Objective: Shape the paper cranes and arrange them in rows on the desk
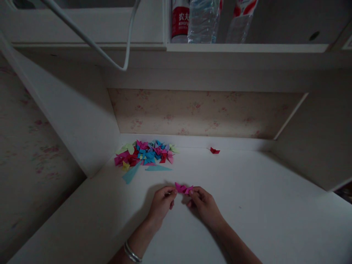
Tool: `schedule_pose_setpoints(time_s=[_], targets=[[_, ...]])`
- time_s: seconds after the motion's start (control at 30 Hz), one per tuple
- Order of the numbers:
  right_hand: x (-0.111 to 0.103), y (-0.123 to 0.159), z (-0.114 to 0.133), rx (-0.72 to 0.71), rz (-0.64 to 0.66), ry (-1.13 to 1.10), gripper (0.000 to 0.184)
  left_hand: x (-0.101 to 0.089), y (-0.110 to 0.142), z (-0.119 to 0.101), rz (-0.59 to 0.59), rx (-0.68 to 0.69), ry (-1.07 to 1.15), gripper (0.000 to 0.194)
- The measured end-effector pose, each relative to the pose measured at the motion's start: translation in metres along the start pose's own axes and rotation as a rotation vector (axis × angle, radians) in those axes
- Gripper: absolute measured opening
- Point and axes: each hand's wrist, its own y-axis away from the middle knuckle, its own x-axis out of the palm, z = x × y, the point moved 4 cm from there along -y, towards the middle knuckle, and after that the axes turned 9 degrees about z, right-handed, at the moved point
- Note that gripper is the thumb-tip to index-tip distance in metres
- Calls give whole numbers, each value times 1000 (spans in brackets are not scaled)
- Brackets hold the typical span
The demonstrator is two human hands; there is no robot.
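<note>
Both hands pinch a small magenta folded-paper piece from its two sides, just above the white desk. My left hand is closed on its left tip, thumb against fingers. On the right end, my right hand grips it between thumb and index finger. The folded piece has pointed corners; its exact shape is too small to make out. Beyond the left hand lies a pile of colourful folded-paper pieces, with two light-blue paper pieces in front of it. A small red folded-paper piece lies apart, near the back edge.
The white desk ends at a low back ledge under flowered wallpaper. Side panels enclose it. Overhead, a shelf bears several plastic bottles. A white cable hangs at the upper left.
</note>
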Motion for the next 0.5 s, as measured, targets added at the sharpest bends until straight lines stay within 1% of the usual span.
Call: schedule_pose_setpoints(time_s=[0.17,0.3,0.5], targets=[[1,1,6,-13,-22,-45,39,1,1,1,-1,-8,14,33],[1,1,10,-25,-35,-30,40,2,2,0,-10,-22,25,36],[1,1,6,3,-46,-42,41,2,3,-3,-17,-42,39,35]])
